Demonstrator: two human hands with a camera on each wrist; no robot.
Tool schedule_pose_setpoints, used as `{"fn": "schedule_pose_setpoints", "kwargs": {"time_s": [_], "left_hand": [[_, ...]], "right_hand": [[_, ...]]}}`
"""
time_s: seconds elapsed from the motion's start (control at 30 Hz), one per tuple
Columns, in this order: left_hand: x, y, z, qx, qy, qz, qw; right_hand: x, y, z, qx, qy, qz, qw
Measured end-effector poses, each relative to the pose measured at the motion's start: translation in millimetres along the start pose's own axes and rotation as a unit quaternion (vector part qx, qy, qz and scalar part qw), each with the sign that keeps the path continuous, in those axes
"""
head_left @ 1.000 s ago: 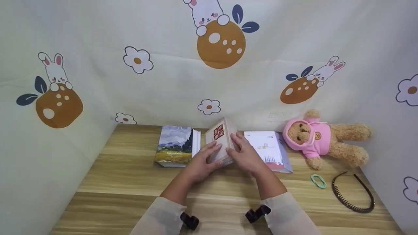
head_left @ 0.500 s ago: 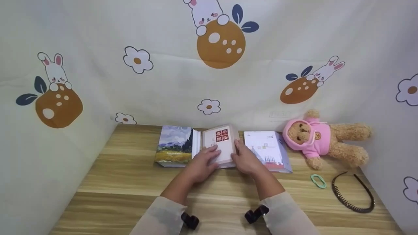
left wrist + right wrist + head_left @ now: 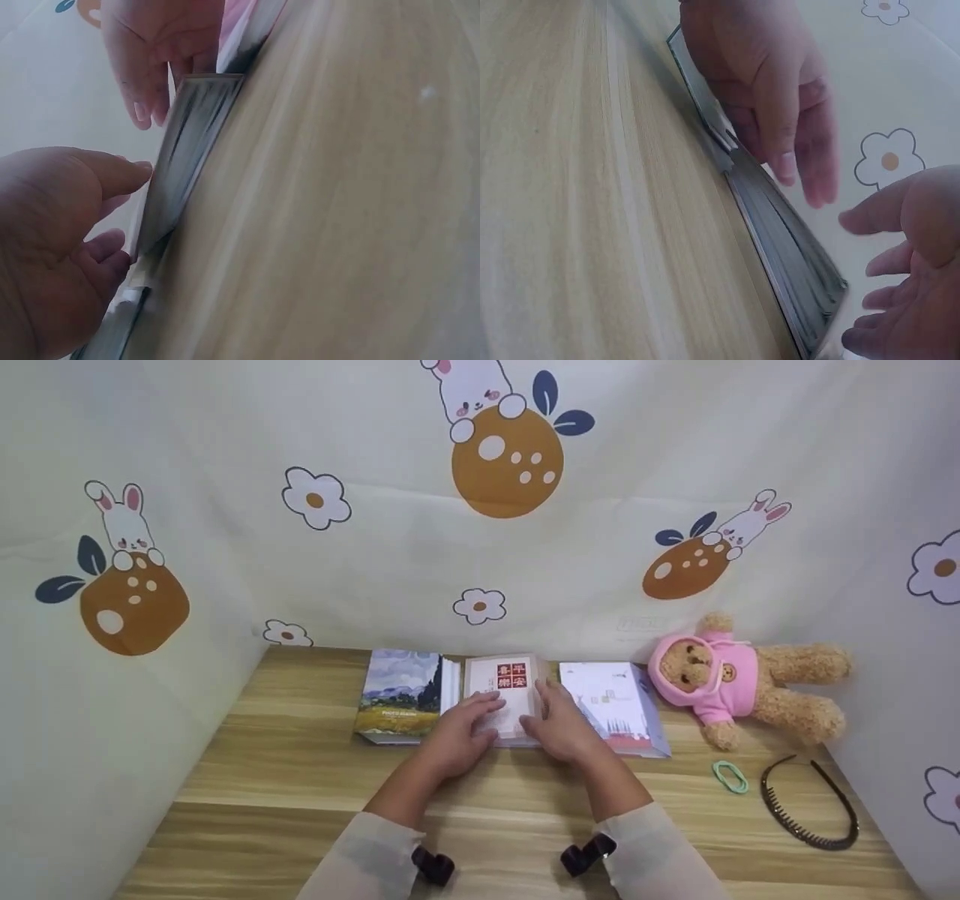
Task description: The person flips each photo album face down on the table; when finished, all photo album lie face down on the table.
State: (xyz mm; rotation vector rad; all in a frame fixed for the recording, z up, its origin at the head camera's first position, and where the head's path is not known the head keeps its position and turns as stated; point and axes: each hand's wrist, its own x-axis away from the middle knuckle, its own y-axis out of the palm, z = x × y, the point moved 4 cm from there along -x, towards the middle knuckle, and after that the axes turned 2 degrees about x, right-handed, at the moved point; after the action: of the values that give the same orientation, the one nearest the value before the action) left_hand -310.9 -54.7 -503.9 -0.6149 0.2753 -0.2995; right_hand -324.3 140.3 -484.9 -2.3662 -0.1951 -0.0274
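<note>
A beige photo album point(image 3: 517, 701) with red character squares on its cover lies flat on the wooden table, in the middle of a row of three. My left hand point(image 3: 457, 735) rests at its left front, fingers extended over the cover. At its right side is my right hand point(image 3: 562, 727), thumb over the cover's corner. In the left wrist view the left thumb lies right at the edge of the album point(image 3: 191, 142). The right wrist view has the right hand's fingers point(image 3: 885, 217) spread loosely beside the album, not curled round it.
An album with a painted landscape point(image 3: 401, 694) lies close on the left, a white album point(image 3: 609, 701) on the right. Further right are a teddy bear in a pink hoodie point(image 3: 739, 679), green hair ties point(image 3: 730, 777) and a dark toothed headband point(image 3: 810, 832). A printed curtain point(image 3: 375, 570) hangs behind.
The beige album was tilted up between both hands, then came down flat between the other two albums. The hands have loosened from it.
</note>
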Motion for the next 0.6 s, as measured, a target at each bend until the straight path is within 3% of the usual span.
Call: {"fn": "schedule_pose_setpoints", "kwargs": {"time_s": [0.17, 0.33, 0.5, 0.6], "left_hand": [[1.0, -28.6, 1.4, 0.011, -0.023, 0.089, 0.9957], [8.5, -66.9, -11.2, 0.029, -0.067, 0.186, 0.9798], [23.3, -101.0, -35.0, 0.028, -0.115, 0.226, 0.9669], [32.3, -115.7, -50.4, 0.041, -0.158, 0.224, 0.9609]], "right_hand": [[7.2, 2, -21, -0.055, -0.05, 0.035, 0.9966], [5.9, 17, -46, -0.136, -0.094, -0.012, 0.9862], [-8.3, 39, -67, -0.145, -0.111, -0.067, 0.9809], [-16.6, 51, -78, -0.141, -0.103, -0.093, 0.9802]]}}
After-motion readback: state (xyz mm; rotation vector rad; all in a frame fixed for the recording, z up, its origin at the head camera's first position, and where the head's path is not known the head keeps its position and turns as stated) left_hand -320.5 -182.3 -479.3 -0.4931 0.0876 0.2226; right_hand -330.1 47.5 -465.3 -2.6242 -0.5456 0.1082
